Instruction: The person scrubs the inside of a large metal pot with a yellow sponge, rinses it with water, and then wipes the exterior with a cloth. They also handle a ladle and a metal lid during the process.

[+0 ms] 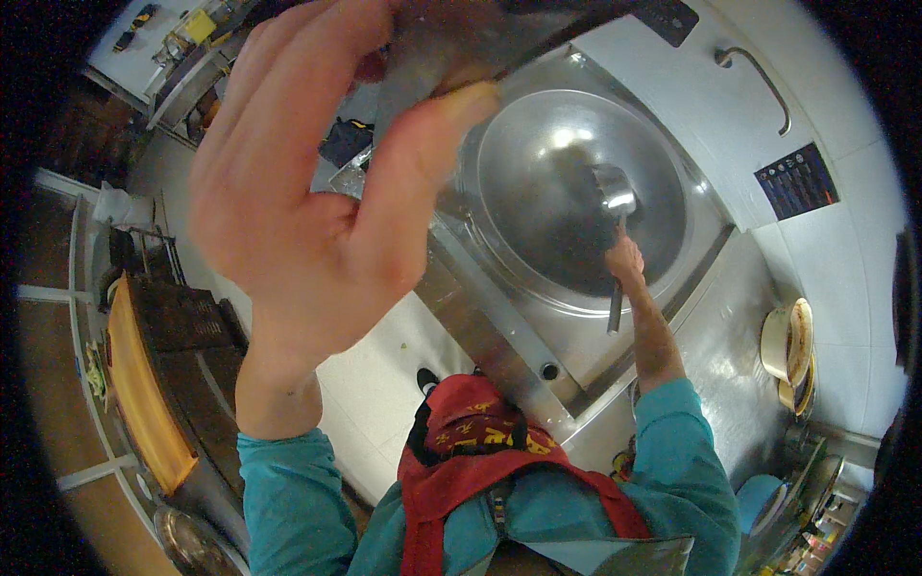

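My right hand (625,258) is closed around the handle of a metal ladle (616,191), its bowl down inside a large, round metal wok (555,237). The wok is set into a steel cooking range (497,324). Close to the camera at the upper left, my left hand (324,158) is raised, thumb and fingers curved around the edge of a blurred, dark, partly see-through object (461,43) that runs out of the picture's top. I cannot tell what that object is, and the fingertips are partly hidden.
A steel counter (727,302) adjoins the wok on the right, with a stained, cream-coloured pot (786,342) by the wall. A metal handle (763,86) is fixed above the range. To the left are a long wooden board (148,403) and dark crates (180,317).
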Available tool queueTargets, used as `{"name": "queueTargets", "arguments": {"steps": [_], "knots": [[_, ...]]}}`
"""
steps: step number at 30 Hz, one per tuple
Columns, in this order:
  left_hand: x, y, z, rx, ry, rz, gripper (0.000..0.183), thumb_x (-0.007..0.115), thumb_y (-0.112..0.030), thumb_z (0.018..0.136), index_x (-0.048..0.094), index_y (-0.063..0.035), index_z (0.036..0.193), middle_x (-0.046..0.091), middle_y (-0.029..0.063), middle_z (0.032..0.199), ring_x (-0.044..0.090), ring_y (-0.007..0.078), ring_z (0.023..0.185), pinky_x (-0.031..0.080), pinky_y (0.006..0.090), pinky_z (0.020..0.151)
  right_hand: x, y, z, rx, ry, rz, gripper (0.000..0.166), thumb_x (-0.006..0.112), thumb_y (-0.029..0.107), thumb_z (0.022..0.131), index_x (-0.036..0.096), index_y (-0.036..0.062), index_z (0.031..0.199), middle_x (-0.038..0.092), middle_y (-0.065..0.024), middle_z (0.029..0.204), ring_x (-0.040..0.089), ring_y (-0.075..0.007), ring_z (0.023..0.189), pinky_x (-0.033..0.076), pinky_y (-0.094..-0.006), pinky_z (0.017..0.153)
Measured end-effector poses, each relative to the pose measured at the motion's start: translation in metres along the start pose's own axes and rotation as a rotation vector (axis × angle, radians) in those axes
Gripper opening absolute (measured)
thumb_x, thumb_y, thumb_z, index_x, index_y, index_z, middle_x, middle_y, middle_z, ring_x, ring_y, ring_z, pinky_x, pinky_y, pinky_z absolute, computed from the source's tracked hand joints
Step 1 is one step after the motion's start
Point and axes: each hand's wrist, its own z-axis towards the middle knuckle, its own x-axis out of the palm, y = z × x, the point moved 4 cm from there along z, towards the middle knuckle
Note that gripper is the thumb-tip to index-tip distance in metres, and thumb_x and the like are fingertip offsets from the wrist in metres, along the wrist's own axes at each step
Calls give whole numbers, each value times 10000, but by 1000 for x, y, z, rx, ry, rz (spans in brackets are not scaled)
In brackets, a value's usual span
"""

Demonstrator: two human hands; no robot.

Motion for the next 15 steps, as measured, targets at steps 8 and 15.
{"name": "queueTargets", "arguments": {"steps": [8,15], "knots": [[8,-4,-4,40,-88,-15,281,705,19,796,665,55,1071,685,76,1010,612,144,918,458,257,857,85,5,-2,32,95,734,438,598,149,833,488,87,1253,646,-164,871,645,-325,703,515,-448,592],[4,-7,2,13,-22,111,324,756,-14,766,665,47,1071,685,78,972,615,138,883,477,258,819,49,42,-66,-33,159,1290,421,626,-10,751,579,-63,1166,598,-64,768,533,-108,610,417,-279,491]]}}
